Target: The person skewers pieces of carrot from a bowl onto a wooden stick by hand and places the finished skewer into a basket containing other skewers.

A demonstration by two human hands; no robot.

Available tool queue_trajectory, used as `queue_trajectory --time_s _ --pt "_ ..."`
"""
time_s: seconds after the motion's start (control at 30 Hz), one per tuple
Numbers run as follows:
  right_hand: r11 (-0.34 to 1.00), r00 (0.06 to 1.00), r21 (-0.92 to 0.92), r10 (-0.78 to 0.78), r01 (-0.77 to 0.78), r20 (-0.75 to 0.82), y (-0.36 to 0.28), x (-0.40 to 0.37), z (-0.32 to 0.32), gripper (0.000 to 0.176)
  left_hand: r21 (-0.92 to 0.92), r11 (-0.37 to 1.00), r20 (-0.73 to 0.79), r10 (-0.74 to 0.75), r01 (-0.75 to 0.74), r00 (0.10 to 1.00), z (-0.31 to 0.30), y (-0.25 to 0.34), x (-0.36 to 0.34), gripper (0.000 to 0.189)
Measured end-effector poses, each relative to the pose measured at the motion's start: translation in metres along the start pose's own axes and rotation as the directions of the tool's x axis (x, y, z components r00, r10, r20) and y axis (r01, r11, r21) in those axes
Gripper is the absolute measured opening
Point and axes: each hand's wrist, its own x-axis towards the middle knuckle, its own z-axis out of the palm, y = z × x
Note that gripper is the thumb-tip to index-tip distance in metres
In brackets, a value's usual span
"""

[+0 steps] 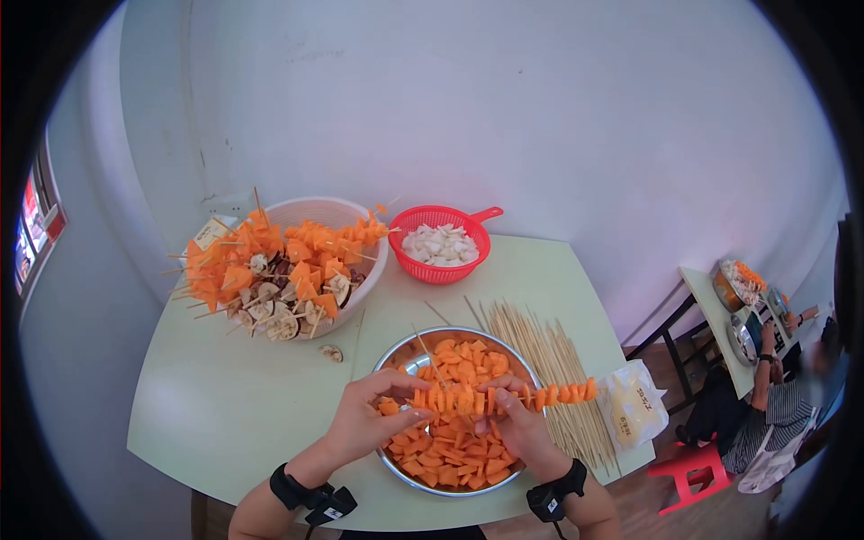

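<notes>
My left hand [364, 421] pinches the left part of a skewer of carrot slices [567, 394], held level above a metal bowl [520, 362]. My right hand [520, 430] grips the same skewer right of its middle, and the slices beyond the fingers stick out to the right. Loose carrot slices [454, 472] fill the bowl below both hands. A thin bamboo stick [426, 349] leans up from the bowl beside my left hand. Many bare bamboo skewers [558, 360] lie spread on the table to the right of the bowl.
A pale basin [335, 214] heaped with finished vegetable skewers stands at the back left. Beside it, a red colander [423, 270] holds white chunks. A plastic packet [634, 405] lies at the right table edge. Another person [774, 405] works at a farther table, near a red stool [693, 472].
</notes>
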Motion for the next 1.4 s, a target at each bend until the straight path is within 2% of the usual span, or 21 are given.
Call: queue_trajectory --time_s 0.03,0.17,0.23,0.37,0.43,0.57,0.63,0.67,0.73,0.8,0.87,0.9,0.97,1.0,1.07,1.1,1.17,1.27,1.3,1.37,1.4 --pt "1.0 0.999 0.006 -0.011 0.011 0.03 0.0 0.0 0.0 0.019 -0.094 0.995 -0.021 -0.03 0.028 0.999 0.0 -0.003 0.0 0.029" --pt "0.999 1.0 0.043 -0.004 0.003 0.022 -0.001 0.001 -0.001 0.02 -0.077 0.996 -0.019 -0.037 0.035 0.999 0.0 -0.004 -0.001 0.027" --pt "0.999 0.996 0.043 -0.014 0.01 0.089 0.0 0.003 -0.004 0.022 -0.122 0.988 0.002 -0.095 0.094 0.995 0.001 0.0 -0.002 0.026" --pt "1.0 0.999 0.031 0.005 -0.006 0.037 -0.001 0.001 -0.002 0.023 -0.103 0.989 0.013 -0.102 0.103 0.995 -0.001 -0.005 -0.003 0.024" --pt "0.999 0.994 0.05 0.003 -0.009 0.107 -0.003 0.001 -0.003 0.022 -0.045 0.998 0.044 -0.038 0.04 0.998 -0.002 -0.011 -0.002 0.024" --pt "0.997 0.996 0.063 0.029 -0.034 0.083 0.002 0.003 -0.008 0.024 -0.1 0.995 0.092 0.037 -0.027 0.995 -0.006 -0.014 0.001 0.025" --pt "0.999 0.99 -0.036 0.001 0.004 0.14 0.002 0.004 -0.007 0.034 -0.268 0.953 0.041 -0.137 0.143 0.99 -0.011 -0.008 0.002 0.027" --pt "0.999 0.991 -0.039 -0.01 0.016 0.137 -0.002 0.005 -0.007 0.034 -0.267 0.954 0.048 -0.127 0.136 0.991 -0.014 -0.009 0.004 0.027" --pt "0.997 0.974 -0.071 0.019 -0.003 0.224 -0.009 0.008 -0.007 0.047 -0.264 0.964 -0.053 -0.061 0.045 0.997 -0.021 -0.012 0.006 0.026" --pt "0.996 0.974 -0.082 -0.007 0.026 0.225 -0.012 0.01 -0.009 0.052 -0.288 0.957 -0.093 -0.02 -0.008 0.995 -0.025 -0.008 0.009 0.025" --pt "0.99 0.998 -0.138 -0.017 0.025 0.058 -0.021 0.012 -0.007 0.06 -0.361 0.932 -0.216 -0.077 -0.006 0.973 -0.03 -0.006 0.008 0.025" --pt "0.99 0.998 -0.139 -0.018 0.027 0.061 -0.025 0.012 -0.007 0.06 -0.358 0.933 -0.209 -0.066 -0.013 0.976 -0.032 -0.005 0.008 0.024" --pt "0.981 0.997 0.18 -0.056 0.064 -0.051 -0.034 0.012 -0.008 0.056 -0.371 0.929 -0.246 -0.081 -0.016 0.966 -0.034 -0.006 0.007 0.023" --pt "0.982 0.997 0.179 -0.056 0.063 -0.046 -0.036 0.013 -0.01 0.056 -0.386 0.923 -0.276 -0.1 -0.015 0.956 -0.035 -0.008 0.006 0.023" --pt "0.994 0.974 0.049 -0.084 0.096 -0.21 -0.04 0.013 -0.015 0.051 -0.377 0.926 -0.281 -0.102 -0.012 0.954 -0.034 -0.008 0.008 0.024" --pt "0.994 0.975 0.05 -0.084 0.096 -0.204 -0.039 0.014 -0.02 0.051 -0.369 0.929 -0.284 -0.103 -0.009 0.953 -0.033 -0.007 0.008 0.025" --pt "0.959 0.953 -0.258 -0.185 0.121 -0.24 -0.035 0.017 -0.032 0.045 -0.361 0.932 -0.282 -0.083 -0.025 0.956 -0.032 -0.009 0.009 0.027" --pt "0.98 0.949 -0.121 -0.187 0.16 -0.253 -0.039 0.016 -0.026 0.043 -0.323 0.944 -0.32 -0.043 -0.066 0.946 -0.031 -0.017 0.008 0.028" --pt "0.979 0.955 -0.119 -0.186 0.162 -0.23 -0.041 0.018 -0.027 0.043 -0.344 0.938 -0.296 -0.07 -0.038 0.952 -0.029 -0.019 0.007 0.028" --pt "0.981 0.921 -0.003 -0.183 0.194 -0.345 -0.048 0.022 -0.035 0.041 -0.362 0.932 -0.283 -0.084 -0.025 0.955 -0.032 -0.019 0.0 0.028" --pt "0.98 0.924 -0.009 -0.193 0.201 -0.329 -0.052 0.024 -0.038 0.041 -0.222 0.973 -0.193 -0.111 0.067 0.975 -0.034 -0.02 -0.004 0.027"
